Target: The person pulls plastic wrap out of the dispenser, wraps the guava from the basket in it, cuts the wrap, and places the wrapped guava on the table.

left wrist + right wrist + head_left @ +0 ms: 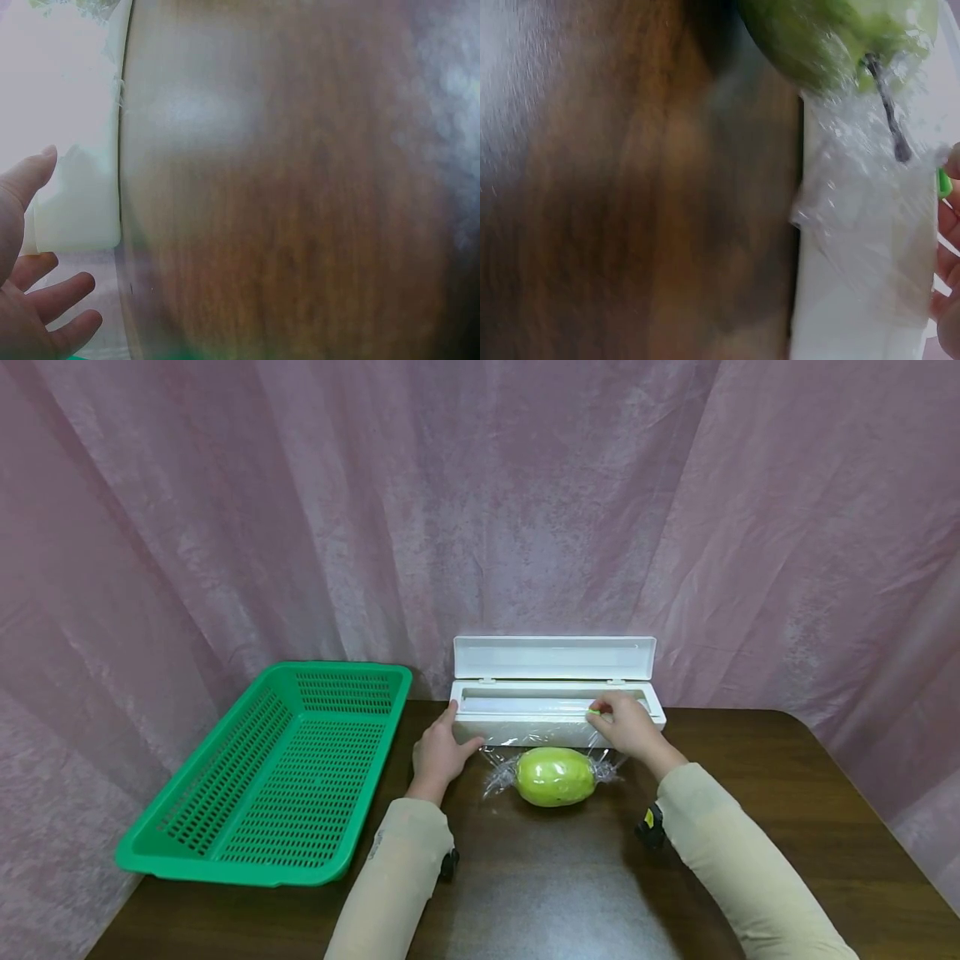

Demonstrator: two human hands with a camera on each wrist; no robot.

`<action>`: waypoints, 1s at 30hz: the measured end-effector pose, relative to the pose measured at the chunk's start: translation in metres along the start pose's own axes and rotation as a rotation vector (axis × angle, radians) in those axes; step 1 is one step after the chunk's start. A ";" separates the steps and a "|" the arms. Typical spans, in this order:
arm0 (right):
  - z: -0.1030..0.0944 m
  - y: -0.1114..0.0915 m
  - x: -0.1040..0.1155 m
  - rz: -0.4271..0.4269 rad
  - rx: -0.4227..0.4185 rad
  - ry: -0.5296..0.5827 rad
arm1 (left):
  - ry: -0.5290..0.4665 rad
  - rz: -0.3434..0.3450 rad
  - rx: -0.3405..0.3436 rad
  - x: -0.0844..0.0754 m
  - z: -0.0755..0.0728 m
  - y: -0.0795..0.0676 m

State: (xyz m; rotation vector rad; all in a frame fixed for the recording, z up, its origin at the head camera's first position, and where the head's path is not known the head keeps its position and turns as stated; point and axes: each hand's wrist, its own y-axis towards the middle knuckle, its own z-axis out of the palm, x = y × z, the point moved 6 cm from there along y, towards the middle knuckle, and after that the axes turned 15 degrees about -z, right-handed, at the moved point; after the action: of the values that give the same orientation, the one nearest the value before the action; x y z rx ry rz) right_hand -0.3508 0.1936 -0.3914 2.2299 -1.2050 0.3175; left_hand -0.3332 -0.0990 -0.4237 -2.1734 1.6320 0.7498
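A white plastic wrap dispenser box (pixel 487 728) lies with its lid (pixel 555 657) raised at the back of the table. My left hand (pixel 438 754) is at the box's left end, thumb along the front and the other fingers spread by the end; in the left wrist view the fingers are fairly straight. At the box's right part, my right hand (pixel 628 725) pinches a small green slider (pixel 593 712) on the front rail. A green fruit (pixel 555 777) with a dark stem (pixel 889 109) sits before the box, wrapped in clear film (pixel 840 161) that bunches at both ends.
To the left stands a green plastic basket (pixel 375 793) with slotted walls and floor. The brown wooden table (pixel 525 877) carries everything, its right edge angling away. A pink curtain (pixel 525 510) hangs directly behind the box.
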 end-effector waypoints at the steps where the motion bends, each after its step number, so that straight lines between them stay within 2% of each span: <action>1: 0.000 -0.001 -0.001 0.021 -0.020 0.012 | -0.001 -0.001 -0.001 0.000 0.000 0.000; 6: 0.002 -0.006 -0.005 0.120 -0.112 0.033 | -0.002 -0.007 -0.006 0.001 -0.002 -0.001; 13: 0.002 -0.013 -0.007 0.179 -0.203 0.015 | 0.001 -0.012 0.006 0.002 0.001 0.001; 22: 0.001 -0.015 -0.007 0.216 -0.215 0.039 | -0.002 -0.019 0.007 0.002 0.003 0.002; 30: 0.002 -0.016 -0.010 0.239 -0.222 0.041 | 0.010 0.002 -0.010 0.000 0.001 0.000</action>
State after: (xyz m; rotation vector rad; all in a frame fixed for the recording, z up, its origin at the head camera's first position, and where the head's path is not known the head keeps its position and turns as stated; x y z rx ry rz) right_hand -0.3430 0.2061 -0.4038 1.8862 -1.4147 0.3048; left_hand -0.3336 -0.0987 -0.4248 -2.1859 1.6389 0.7502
